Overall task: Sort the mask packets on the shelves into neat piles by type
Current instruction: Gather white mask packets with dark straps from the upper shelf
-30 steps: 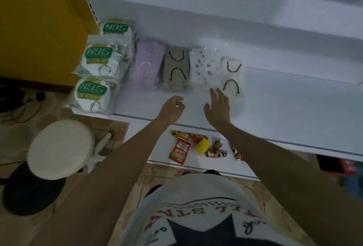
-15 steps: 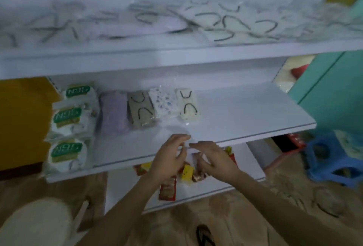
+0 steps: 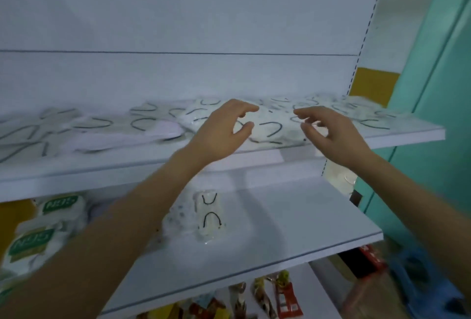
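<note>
two bare hands reach up to the upper shelf [image 3: 382, 137] across the middle of the frame. the left hand [image 3: 221, 135] is wide, thumb and fingers spread apart and holding nothing; the right hand [image 3: 328, 135] is likewise loosely spread and empty. they bracket a white mask packet with black ear loops [image 3: 270, 130] at frame centre, probably so both can close on it from either side. around it the loose mask packets [image 3: 107, 127] lie scattered and overlapping along the whole shelf, so this looks like the unsorted stock. on the middle shelf [image 3: 293, 242] below, a pile of white packets with black loops [image 3: 210, 214] sits beside a patterned packet [image 3: 175, 219], and n95 packets [image 3: 33, 242] are stacked at lower left, types kept apart. blur hides whether either hand touches the packet. snack packets [image 3: 280, 298] lie on the lowest shelf at the bottom edge.
</note>
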Demonstrator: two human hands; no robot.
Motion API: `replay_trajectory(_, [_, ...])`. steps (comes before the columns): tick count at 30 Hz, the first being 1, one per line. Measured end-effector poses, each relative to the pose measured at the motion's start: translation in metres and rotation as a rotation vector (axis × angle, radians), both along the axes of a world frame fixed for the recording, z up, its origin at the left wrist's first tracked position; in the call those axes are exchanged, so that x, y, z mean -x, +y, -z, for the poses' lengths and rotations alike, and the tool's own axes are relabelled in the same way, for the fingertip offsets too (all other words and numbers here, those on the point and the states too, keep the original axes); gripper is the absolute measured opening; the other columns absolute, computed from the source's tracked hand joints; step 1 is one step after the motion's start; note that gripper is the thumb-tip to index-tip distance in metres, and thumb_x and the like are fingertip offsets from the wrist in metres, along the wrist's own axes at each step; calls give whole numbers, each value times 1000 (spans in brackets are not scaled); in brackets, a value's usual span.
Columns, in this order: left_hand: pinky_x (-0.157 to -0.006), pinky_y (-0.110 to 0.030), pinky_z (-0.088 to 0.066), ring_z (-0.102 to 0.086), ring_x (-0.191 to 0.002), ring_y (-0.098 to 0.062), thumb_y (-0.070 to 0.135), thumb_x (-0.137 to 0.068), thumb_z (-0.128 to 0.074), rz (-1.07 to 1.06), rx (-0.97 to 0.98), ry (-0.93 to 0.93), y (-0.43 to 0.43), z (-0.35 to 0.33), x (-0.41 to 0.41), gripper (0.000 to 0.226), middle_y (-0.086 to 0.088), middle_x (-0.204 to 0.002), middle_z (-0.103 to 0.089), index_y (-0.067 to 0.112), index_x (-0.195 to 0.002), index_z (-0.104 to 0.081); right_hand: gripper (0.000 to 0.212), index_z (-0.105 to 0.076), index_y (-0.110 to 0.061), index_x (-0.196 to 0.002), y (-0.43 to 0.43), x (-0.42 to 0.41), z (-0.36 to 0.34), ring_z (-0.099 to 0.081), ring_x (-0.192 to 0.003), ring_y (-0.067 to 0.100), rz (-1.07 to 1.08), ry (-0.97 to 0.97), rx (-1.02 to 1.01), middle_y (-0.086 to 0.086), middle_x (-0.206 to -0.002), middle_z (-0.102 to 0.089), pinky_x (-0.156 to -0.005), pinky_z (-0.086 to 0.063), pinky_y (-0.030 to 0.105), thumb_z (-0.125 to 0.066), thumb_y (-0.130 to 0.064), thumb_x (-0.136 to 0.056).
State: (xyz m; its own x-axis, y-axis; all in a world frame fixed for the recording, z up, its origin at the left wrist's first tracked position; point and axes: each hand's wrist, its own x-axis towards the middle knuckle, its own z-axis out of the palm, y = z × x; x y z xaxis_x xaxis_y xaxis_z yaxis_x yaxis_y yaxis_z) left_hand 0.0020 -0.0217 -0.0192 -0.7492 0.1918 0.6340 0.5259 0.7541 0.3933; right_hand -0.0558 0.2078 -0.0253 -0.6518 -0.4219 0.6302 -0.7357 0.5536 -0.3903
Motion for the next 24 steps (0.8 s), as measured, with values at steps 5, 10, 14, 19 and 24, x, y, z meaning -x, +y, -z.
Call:
replay_trajectory(5, [-90,-14,-30,-49,-117,-23,15,-91,-56,-274,68,-169,-5,0,54,34,-11,-127,-50,9,-125,-54,23,-62,-19,-115,37,86,-19,-54,-91,10,101,-161,-92,0,-109,-62,-76,-35,19,-51,-19,-94])
replay_trajectory(10, [-102,-31,-32,-39,-130,-24,46,-89,-55,-651,175,-481,-13,-2,76,59,-10,-143,-39,16,-138,-40,25,-59,-21,-117,39,139,-15,-54,-102,12,-46,-237,-229,-2,-115,-60,-82,-35,21,-55,-26,-92])
replay_trajectory(14, [-99,-30,-34,-42,-128,-22,50,-82,-63,-701,192,-638,-9,-6,85,74,-7,-143,-41,17,-141,-33,39,-49,-24,-130,14,157,-18,-47,-115,11,-197,-263,-385,-4,-132,-50,-90,-32,20,-57,-27,-91])
replay_trajectory(19, [-93,-27,-35,-45,-123,-22,30,-77,-74,-664,34,-735,-2,-26,88,69,-5,-136,-44,23,-137,-40,69,-20,-26,-147,-22,168,-33,-28,-139,16,-274,-415,-719,-5,-152,-27,-111,-22,30,-57,-24,-89])
replay_trajectory(24, [-78,-22,-36,-46,-97,-16,19,-77,-75,-657,-92,-700,-4,-24,92,49,-4,-113,-46,17,-122,-55,74,-21,-26,-147,-40,175,-36,-39,-130,19,-291,-473,-787,-1,-143,-39,-101,-30,29,-63,-22,-86])
